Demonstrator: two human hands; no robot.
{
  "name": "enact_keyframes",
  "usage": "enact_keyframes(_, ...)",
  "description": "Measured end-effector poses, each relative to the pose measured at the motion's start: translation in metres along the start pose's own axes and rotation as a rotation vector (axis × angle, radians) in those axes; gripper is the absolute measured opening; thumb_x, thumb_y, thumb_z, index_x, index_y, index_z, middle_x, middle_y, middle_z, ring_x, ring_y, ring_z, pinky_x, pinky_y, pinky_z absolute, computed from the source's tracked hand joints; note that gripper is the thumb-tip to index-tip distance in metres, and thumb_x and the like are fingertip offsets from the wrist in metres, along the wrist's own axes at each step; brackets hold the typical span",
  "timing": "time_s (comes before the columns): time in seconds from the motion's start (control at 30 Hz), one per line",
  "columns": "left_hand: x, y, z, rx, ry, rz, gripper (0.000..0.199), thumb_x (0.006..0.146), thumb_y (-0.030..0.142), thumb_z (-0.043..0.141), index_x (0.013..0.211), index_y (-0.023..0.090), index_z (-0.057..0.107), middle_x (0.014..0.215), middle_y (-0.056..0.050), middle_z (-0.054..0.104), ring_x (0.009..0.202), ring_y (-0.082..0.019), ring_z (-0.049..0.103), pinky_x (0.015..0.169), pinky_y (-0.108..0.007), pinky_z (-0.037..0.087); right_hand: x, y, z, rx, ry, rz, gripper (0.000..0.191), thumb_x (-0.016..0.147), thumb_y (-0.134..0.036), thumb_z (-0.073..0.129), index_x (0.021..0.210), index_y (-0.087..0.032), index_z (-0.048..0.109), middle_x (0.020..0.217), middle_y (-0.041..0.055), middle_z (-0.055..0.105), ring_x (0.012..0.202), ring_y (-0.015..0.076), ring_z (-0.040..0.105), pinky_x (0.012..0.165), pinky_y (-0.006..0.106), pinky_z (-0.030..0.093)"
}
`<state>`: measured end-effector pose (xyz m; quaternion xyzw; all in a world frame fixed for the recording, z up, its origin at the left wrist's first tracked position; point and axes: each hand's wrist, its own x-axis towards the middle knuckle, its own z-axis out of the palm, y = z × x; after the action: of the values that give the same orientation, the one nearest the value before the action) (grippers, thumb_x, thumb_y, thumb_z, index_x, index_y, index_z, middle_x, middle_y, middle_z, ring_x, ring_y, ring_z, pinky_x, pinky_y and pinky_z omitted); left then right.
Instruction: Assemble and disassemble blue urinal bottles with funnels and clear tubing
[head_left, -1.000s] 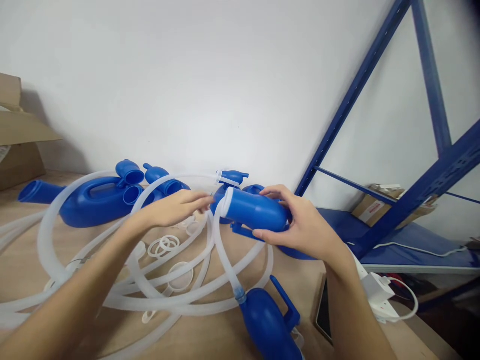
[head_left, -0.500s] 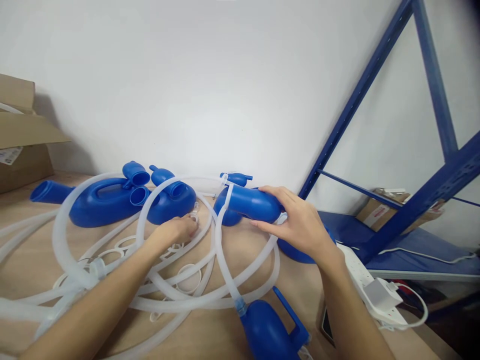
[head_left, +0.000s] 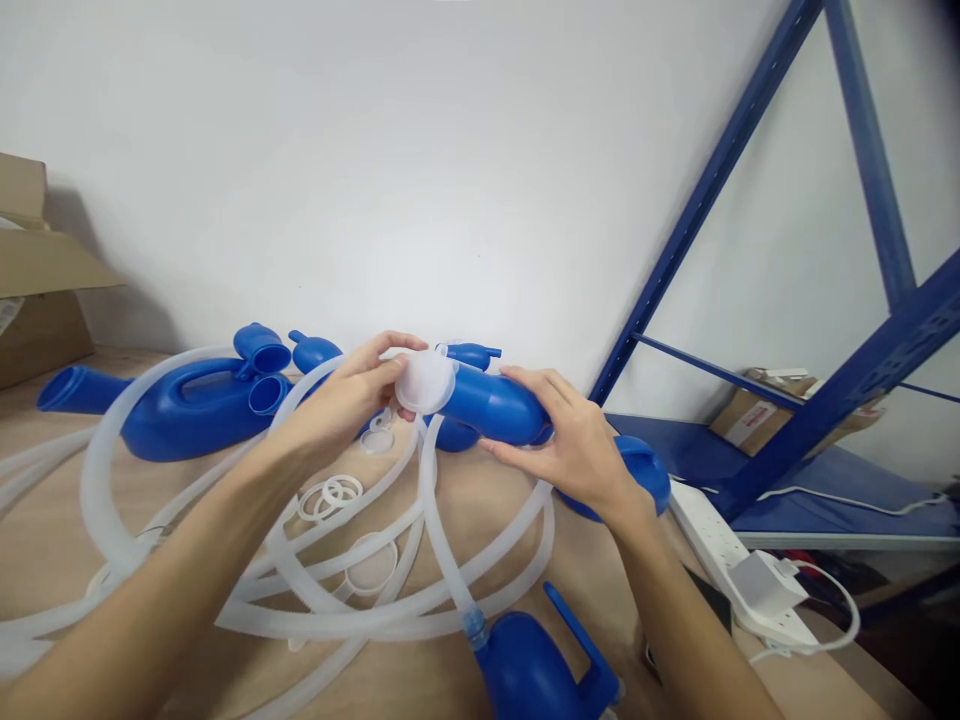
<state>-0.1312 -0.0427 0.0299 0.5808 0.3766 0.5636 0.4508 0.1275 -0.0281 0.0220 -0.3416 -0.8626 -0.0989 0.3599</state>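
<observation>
My right hand (head_left: 559, 430) grips a blue curved plastic piece (head_left: 499, 405) from its right side, thumb below and fingers on top. My left hand (head_left: 375, 380) holds a translucent round cap (head_left: 424, 382) by its edge, at the left end of that blue piece. The cap covers this end, so whether it is seated cannot be seen. Beneath both hands, a clear hose (head_left: 446, 530) runs down to a blue bottle with a handle (head_left: 529, 665). White rings (head_left: 330, 497) and a round cap (head_left: 371, 563) lie among the coiled hoses on the wooden table (head_left: 420, 675).
More blue bottles (head_left: 191, 415) stand at the left, near a cardboard box (head_left: 45, 335). Behind is a white wall. A white power strip (head_left: 720, 560) with a plugged-in adapter (head_left: 765, 585) lies at the right, beside a blue metal shelf (head_left: 705, 440).
My left hand has risen from the table to the blue piece's left end, bringing the translucent cap. My right hand has stayed on the blue piece, which has shifted slightly left.
</observation>
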Motion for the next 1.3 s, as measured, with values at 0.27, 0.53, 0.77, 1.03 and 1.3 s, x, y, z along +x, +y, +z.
enact_keyframes(0.27, -0.016, -0.012, 0.031, 0.322, 0.208, 0.179, 0.046, 0.100, 0.029, 0.038, 0.139, 0.029, 0.062, 0.096, -0.004, 0.066, 0.065, -0.014, 0.060, 0.052, -0.024, 0.050, 0.000, -0.011, 0.004, 0.012, 0.162, -0.144, 0.058, 0.084, -0.044, 0.078, 0.138, -0.028, 0.060, 0.118, 0.0101, 0.069, 0.102, 0.0278, 0.073, 0.083, 0.040, 0.064)
enact_keyframes(0.53, -0.021, 0.008, 0.030, 0.038, 0.084, 0.225, 0.034, 0.090, 0.024, 0.054, 0.109, 0.019, 0.081, 0.130, -0.007, 0.074, 0.132, -0.032, 0.060, 0.115, -0.044, 0.046, -0.001, -0.022, 0.001, -0.032, 0.265, -0.273, 0.060, 0.077, -0.041, 0.082, 0.131, -0.021, 0.065, 0.109, 0.0103, 0.073, 0.087, 0.0229, 0.074, 0.068, 0.032, 0.063)
enact_keyframes(0.77, -0.036, 0.013, 0.043, -0.164, 0.013, 0.183, 0.063, 0.095, 0.069, 0.043, 0.114, 0.018, 0.075, 0.121, -0.013, 0.075, 0.120, -0.037, 0.066, 0.100, -0.048, 0.054, -0.003, -0.039, -0.006, -0.096, 0.359, -0.284, 0.055, 0.077, -0.042, 0.079, 0.125, -0.018, 0.068, 0.104, 0.0107, 0.074, 0.082, 0.0218, 0.074, 0.062, 0.031, 0.062)
enact_keyframes(1.03, -0.038, 0.002, 0.049, -0.038, -0.015, 0.273, 0.053, 0.103, 0.062, 0.042, 0.137, 0.027, 0.063, 0.140, -0.007, 0.065, 0.126, -0.031, 0.062, 0.108, -0.048, 0.051, -0.008, -0.039, -0.018, -0.272, 0.389, -0.390, 0.046, 0.080, -0.039, 0.077, 0.121, -0.021, 0.067, 0.104, 0.0088, 0.077, 0.075, 0.0202, 0.074, 0.052, 0.030, 0.055)
enact_keyframes(1.3, -0.063, 0.010, 0.064, 0.252, 0.104, 0.496, 0.047, 0.106, 0.045, 0.042, 0.147, 0.029, 0.056, 0.146, -0.005, 0.061, 0.136, -0.032, 0.055, 0.118, -0.052, 0.043, -0.010, -0.036, -0.028, -0.066, 0.306, -0.432, 0.057, 0.072, -0.036, 0.080, 0.126, -0.021, 0.067, 0.108, 0.0101, 0.075, 0.078, 0.0214, 0.074, 0.056, 0.030, 0.057)
